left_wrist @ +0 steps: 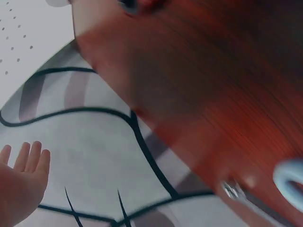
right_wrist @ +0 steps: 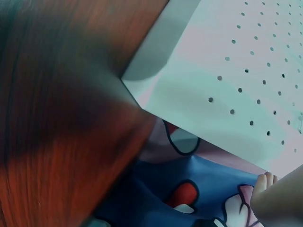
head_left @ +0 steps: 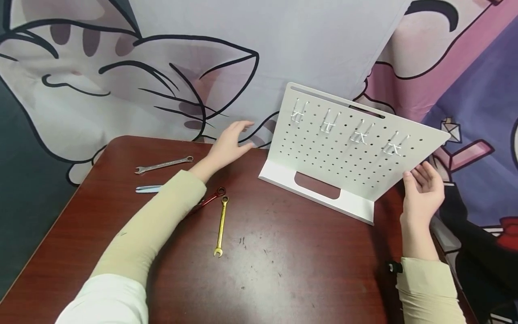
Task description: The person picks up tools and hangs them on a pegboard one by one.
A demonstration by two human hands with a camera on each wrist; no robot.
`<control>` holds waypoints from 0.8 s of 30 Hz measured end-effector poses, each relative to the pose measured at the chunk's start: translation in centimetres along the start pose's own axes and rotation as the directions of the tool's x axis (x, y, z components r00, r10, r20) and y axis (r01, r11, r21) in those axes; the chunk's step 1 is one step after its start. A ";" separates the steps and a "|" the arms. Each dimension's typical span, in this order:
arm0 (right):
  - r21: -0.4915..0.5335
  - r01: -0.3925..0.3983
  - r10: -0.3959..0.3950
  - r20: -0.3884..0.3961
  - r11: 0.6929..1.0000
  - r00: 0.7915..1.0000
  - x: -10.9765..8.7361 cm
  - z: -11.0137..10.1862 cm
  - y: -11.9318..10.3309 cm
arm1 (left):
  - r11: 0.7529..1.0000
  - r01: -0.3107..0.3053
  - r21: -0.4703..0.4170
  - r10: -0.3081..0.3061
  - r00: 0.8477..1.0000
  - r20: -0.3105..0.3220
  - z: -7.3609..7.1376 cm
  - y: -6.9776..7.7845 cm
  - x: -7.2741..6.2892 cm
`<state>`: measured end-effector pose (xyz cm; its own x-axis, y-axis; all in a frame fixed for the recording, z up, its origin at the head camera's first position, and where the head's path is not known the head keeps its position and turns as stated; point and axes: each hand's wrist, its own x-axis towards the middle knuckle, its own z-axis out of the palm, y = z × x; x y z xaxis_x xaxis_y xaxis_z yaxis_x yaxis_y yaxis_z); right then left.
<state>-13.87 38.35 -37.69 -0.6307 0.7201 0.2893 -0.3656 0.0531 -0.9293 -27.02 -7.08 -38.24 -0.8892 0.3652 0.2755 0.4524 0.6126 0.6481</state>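
A white pegboard with several wire hooks stands on the table, leaning back above its flat base. Near its right edge is my right hand, the fingers loosely bent and the thumb by the edge; whether it touches cannot be told. In the right wrist view its fingertips show just below the board's edge. My left hand hovers left of the board, apart from it, fingers extended and holding nothing. Beneath the left forearm lies a red wrench, partly hidden. Beside it is a gold wrench.
On the left of the brown table lie a silver wrench and a light blue tool, partly covered by the left sleeve. A printed cartoon curtain hangs behind the table's back edge and to its right.
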 end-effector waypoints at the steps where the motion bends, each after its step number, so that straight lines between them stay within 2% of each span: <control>1: 0.009 -0.010 0.010 -0.005 1.000 1.000 0.1 0.0 0.2 | 1.000 0.006 -0.019 -0.006 1.000 -0.002 0.5 0.2 0.4; 8: 0.012 -0.018 0.019 -0.034 1.000 0.999 0.8 0.4 1.0 | 0.992 0.035 -0.119 -0.037 0.999 -0.016 3.3 1.3 2.7; 12: 0.001 -0.029 0.029 -0.064 1.000 0.998 1.2 0.7 1.1 | 0.989 0.050 -0.141 -0.054 0.998 -0.025 4.4 1.8 3.7; 16: -0.020 -0.046 0.043 -0.092 0.999 0.995 1.6 0.8 1.3 | 0.981 0.055 -0.188 -0.063 0.997 -0.041 5.2 2.4 4.3; 24: -0.013 -0.091 0.089 -0.131 0.996 0.987 1.9 0.8 1.3 | 0.948 0.081 -0.307 -0.105 0.993 -0.061 6.2 3.6 4.6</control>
<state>-16.07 39.28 -38.15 -0.5659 0.8061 0.1731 -0.2977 -0.0040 -0.9546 -29.04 1.14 -39.02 -0.9342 0.2555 0.2489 0.3358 0.3950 0.8551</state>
